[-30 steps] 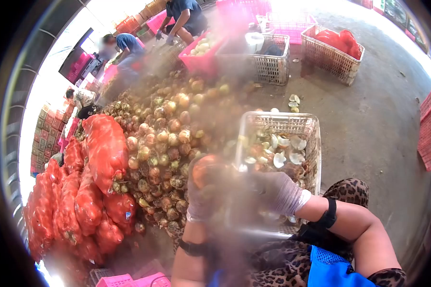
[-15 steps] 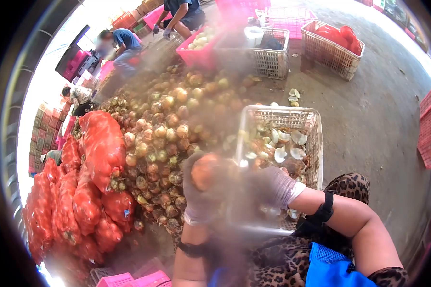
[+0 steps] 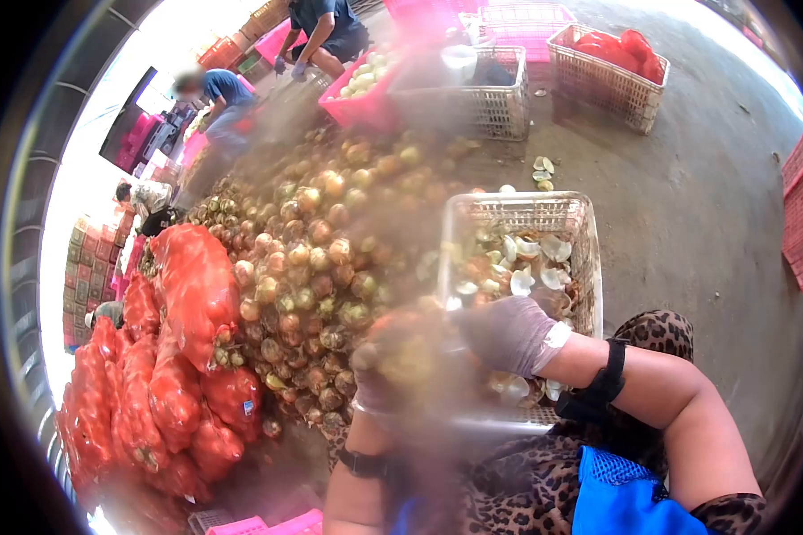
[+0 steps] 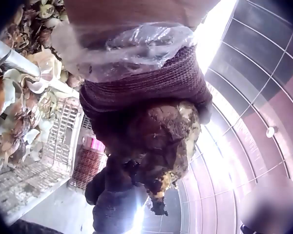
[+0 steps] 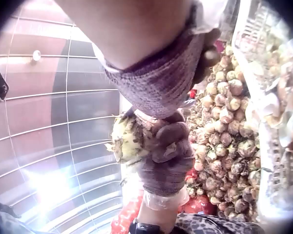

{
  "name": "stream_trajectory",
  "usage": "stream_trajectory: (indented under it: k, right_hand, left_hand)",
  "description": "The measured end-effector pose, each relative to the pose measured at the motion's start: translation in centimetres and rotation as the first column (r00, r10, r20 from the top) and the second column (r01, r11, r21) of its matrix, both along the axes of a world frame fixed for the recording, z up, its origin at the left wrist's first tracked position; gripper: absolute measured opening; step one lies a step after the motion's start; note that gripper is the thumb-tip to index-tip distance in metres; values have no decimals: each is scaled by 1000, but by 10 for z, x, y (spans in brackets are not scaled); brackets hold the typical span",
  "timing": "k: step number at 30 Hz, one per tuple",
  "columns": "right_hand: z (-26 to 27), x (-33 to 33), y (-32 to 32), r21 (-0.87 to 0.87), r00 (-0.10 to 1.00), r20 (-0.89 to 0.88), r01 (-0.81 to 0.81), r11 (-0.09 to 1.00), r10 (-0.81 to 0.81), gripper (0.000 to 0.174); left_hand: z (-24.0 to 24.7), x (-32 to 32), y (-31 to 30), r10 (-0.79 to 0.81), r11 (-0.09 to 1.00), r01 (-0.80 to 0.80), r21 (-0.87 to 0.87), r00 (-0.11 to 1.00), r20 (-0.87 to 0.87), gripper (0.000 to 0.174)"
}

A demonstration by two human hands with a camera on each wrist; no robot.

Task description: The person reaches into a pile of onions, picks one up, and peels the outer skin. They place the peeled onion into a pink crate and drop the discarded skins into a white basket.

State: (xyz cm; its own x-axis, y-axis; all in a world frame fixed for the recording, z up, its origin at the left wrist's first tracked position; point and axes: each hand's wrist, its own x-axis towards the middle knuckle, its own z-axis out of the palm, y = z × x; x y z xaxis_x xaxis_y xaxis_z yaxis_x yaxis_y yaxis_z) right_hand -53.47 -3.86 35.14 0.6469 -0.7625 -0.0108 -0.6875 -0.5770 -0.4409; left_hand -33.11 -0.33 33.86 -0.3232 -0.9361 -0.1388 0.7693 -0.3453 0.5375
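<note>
Both hands wear dark purplish knitted gloves with clear plastic at the cuffs. My left hand [image 5: 166, 163] grips an onion [image 5: 129, 139], its fingers curled round one side; the exposed side is pale yellow-green with ragged skin. In the left wrist view the same onion [image 4: 163, 141] looks dark, with a ragged tip pointing down. My right hand [image 3: 513, 337] is close against the onion, over the near side of a white crate [image 3: 589, 267]. A blur in the head view hides its fingers, and I cannot tell what it holds.
Onion peels [image 3: 526, 267] lie in the white crate. A big heap of onions [image 3: 312, 267] spreads to the left, beside full red mesh sacks [image 3: 183, 303]. Beyond stand a pink crate of pale onions [image 3: 361, 89] and a crate with red netting [image 3: 611, 85]. Other people work at the far left.
The onion's visible side has gone from reddish-brown to yellow-green in the head view. My hands have come closer together, the left one moving in toward the right. The head view has shifted slightly.
</note>
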Motion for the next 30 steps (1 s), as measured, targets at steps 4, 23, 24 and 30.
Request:
stream_trajectory:
  k: [4,23,24,30]
  right_hand:
    - [-16,0,-6,66,1000,-1,8,998,-8,31]
    - [14,-2,9,46,816,577,24,999,-46,18]
    - [24,-5,10,43,843,534,56,997,-70,20]
    - [-1,0,11,289,758,624,3,957,-191,29]
  left_hand:
    - [-3,10,5,140,983,-56,-174,840,524,73]
    - [6,-10,10,-33,998,49,-34,933,359,37]
    - [6,-12,7,-43,997,64,-41,918,395,37]
    - [7,-15,2,-66,993,104,-49,866,495,37]
